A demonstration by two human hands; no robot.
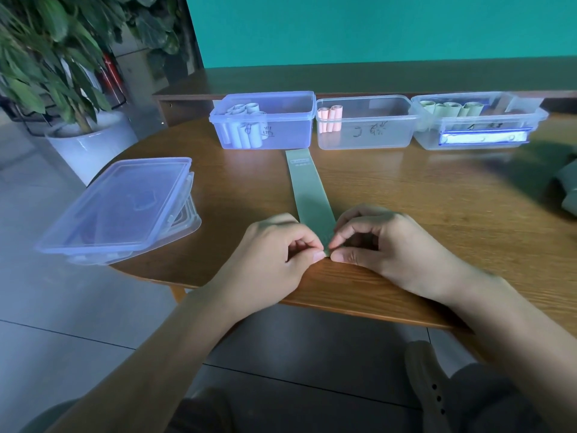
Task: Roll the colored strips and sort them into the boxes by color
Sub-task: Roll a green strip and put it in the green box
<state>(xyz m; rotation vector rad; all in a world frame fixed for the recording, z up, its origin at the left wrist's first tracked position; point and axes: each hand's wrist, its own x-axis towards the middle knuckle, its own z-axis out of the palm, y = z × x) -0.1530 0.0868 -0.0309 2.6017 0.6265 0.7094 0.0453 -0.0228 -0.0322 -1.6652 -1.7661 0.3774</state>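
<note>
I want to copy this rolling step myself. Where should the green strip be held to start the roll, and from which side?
Probably at its near end, from both long edges. The green strip lies flat, running away toward the boxes, so only that end is free to curl. The left hand and right hand pinch its near corners there, thumbs and forefingers meeting.

Flat green strip (pixel 307 189), near end pinched

Potted plant (pixel 46 57) far left on floor; teal wall (pixel 374 26) behind.
</note>
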